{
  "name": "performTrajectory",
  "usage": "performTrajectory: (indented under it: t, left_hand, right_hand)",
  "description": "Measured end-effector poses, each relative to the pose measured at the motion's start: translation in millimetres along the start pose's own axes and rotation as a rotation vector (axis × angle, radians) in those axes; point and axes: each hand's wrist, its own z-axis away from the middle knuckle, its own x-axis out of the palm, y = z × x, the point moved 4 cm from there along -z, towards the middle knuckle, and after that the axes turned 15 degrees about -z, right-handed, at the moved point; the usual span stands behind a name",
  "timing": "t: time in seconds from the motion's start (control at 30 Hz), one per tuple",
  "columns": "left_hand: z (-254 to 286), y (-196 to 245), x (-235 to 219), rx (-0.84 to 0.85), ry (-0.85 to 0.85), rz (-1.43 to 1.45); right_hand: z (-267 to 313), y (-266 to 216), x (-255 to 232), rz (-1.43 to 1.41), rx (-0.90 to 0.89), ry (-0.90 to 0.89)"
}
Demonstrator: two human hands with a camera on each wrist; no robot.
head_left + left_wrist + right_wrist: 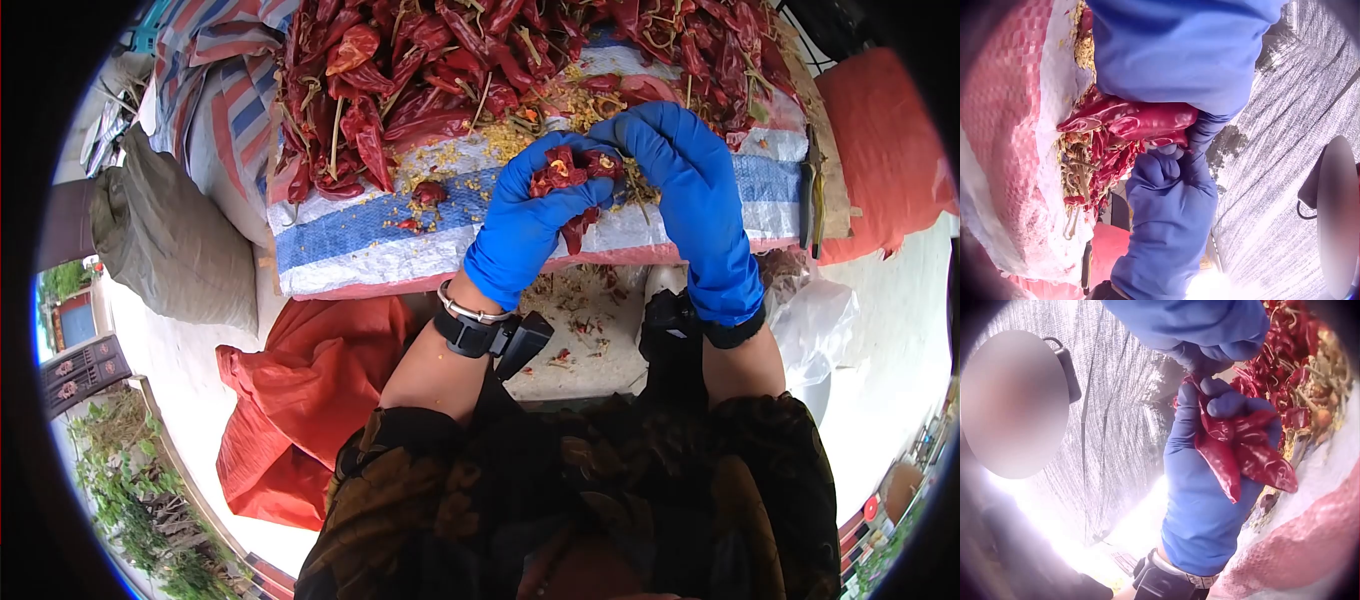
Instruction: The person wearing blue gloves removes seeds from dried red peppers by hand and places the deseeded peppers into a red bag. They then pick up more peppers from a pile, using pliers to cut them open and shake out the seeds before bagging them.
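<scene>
Both hands wear blue gloves and meet over the near edge of a striped woven sheet. The left hand grips several cut red dried peppers; in the right wrist view the peppers lie across its palm under curled fingers. Against them, the right hand has its fingers bent, the tips at the upper end of the peppers. From the left wrist view, the right hand has its fingertips pressed together by a pepper; whether it pinches one is hidden.
A heap of red dried peppers covers the far part of the sheet, with yellow seeds scattered before it. Shears lie at the right edge. Red sacks stand right, a red bag lower left, a grey sack left.
</scene>
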Motion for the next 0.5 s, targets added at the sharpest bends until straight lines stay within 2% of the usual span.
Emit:
performTrajectory:
  t: [0.13, 0.2, 0.23, 0.3, 0.33, 0.4, 0.47, 0.5]
  left_hand:
    - [-0.8, 3.6, -1.8, 0.087, -0.048, -0.115]
    - [1.4, 3.9, -0.5, 0.042, -0.004, -0.045]
    - [2.0, 6.3, 1.8, 0.043, -0.003, -0.046]
    - [2.8, 12.9, 4.0, 0.087, 0.055, -0.146]
    - [2.4, 12.6, 3.3, 0.088, 0.054, -0.146]
    - [0.2, 11.9, 1.6, 0.114, 0.010, -0.089]
    - [-1.0, 10.6, -1.4, 0.114, -0.009, -0.031]
    - [-1.2, 9.8, -1.9, 0.112, -0.030, 0.026]
  right_hand:
    - [2.4, -6.0, -3.3, -0.010, 0.034, 0.065]
    - [-1.6, -15.8, -1.8, 0.071, -0.151, 0.015]
    - [-3.2, -14.3, -4.6, 0.070, -0.151, 0.014]
    - [-5.3, -18.0, -15.7, 0.510, -0.330, 0.114]
    - [-8.4, -18.5, -22.7, 0.510, -0.330, 0.114]
    - [-12.0, -27.0, -37.6, 0.734, -0.473, 0.161]
    - [-15.2, -30.7, -58.1, 0.766, -0.448, 0.180]
    - [-17.5, -33.2, -71.2, 0.918, -0.501, 0.195]
